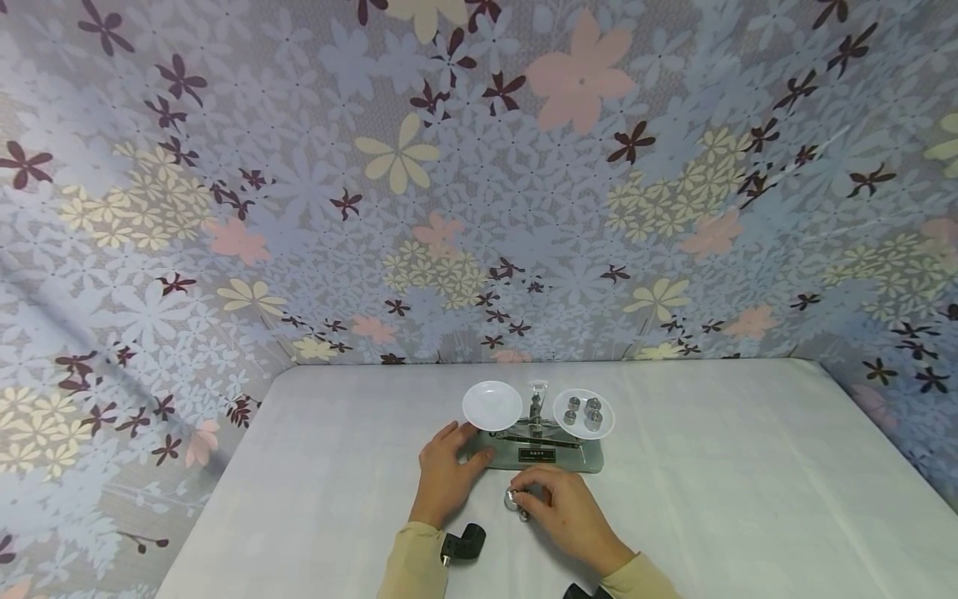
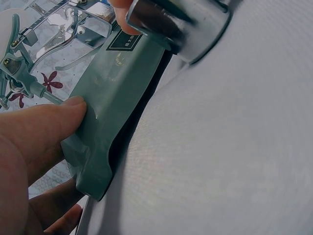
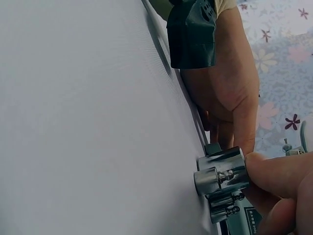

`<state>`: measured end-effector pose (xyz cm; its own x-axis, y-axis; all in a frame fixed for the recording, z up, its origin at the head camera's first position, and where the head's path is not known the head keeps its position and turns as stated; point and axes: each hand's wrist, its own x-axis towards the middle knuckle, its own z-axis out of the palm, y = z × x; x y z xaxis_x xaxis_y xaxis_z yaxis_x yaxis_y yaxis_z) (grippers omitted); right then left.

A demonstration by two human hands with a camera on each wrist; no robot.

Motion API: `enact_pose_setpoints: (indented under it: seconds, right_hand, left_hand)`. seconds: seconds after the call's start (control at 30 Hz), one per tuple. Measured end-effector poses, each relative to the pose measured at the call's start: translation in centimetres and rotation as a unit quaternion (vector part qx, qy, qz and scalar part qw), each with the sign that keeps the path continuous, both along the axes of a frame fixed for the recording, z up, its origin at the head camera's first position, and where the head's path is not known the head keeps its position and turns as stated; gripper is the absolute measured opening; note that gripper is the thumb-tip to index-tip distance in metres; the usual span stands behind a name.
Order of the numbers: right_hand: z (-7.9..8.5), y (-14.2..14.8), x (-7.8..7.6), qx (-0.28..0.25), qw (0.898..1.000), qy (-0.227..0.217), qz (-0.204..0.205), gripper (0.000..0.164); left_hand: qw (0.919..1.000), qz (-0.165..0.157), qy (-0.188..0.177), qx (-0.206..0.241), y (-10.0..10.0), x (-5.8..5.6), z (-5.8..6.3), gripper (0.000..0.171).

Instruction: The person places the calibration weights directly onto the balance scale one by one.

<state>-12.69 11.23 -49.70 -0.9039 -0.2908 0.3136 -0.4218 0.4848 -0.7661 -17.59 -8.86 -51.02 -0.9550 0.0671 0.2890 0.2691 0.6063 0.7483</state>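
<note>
The balance base (image 1: 570, 459) is grey-green (its round pans (image 1: 491, 406) white).

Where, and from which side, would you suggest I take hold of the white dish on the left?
I'd pinch the white dish by its rim, probably coming from the left: it is round and shallow, that outer edge is exposed, and the metal post stands on its right.

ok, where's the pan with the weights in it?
Head view: the weight pan is on the balance, right of its central column, beyond the right hand, opposite the empty pan.
</note>
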Motion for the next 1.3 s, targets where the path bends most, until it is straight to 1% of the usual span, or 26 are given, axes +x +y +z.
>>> enact_pose_setpoints:
  seconds: [0.33,0.47,0.6,0.77,0.9,1.13,1.3]
  right_hand:
    - [0.0,-0.1,-0.1,-0.003,1.000,0.010,-0.007,0.011]
    - [0.1,-0.1,0.0,-0.006,1.000,0.004,-0.014,0.012]
    - [0.4,0.0,0.1,-0.011,1.000,0.001,-0.018,0.011]
    - [0.7,-0.1,0.1,-0.018,1.000,-0.008,-0.020,0.012]
    - [1.0,-0.1,0.2,-0.028,0.999,-0.006,-0.018,0.011]
    - [1.2,-0.1,0.2,-0.031,0.999,0.003,-0.016,0.012]
    - [1.5,-0.1,0.3,-0.032,0.999,0.004,-0.018,0.012]
  left_hand:
    - [0.9999,0.003,0.008,-0.009,0.0,-0.1,-0.2,0.043]
    - [0.9999,0.004,0.010,-0.009,0.0,-0.1,-0.2,0.044]
    - [0.9999,0.004,0.004,-0.010,0.0,-0.1,-0.1,0.044]
    - [0.9999,0.006,0.001,-0.011,0.0,0.1,0.1,0.044]
    - [0.9999,0.005,0.003,-0.015,0.0,0.1,0.1,0.043]
    - [0.9997,0.003,0.016,-0.021,-0.1,0.0,-0.1,0.042]
    - [0.9995,0.002,0.026,-0.017,0.0,0.0,-0.1,0.040]
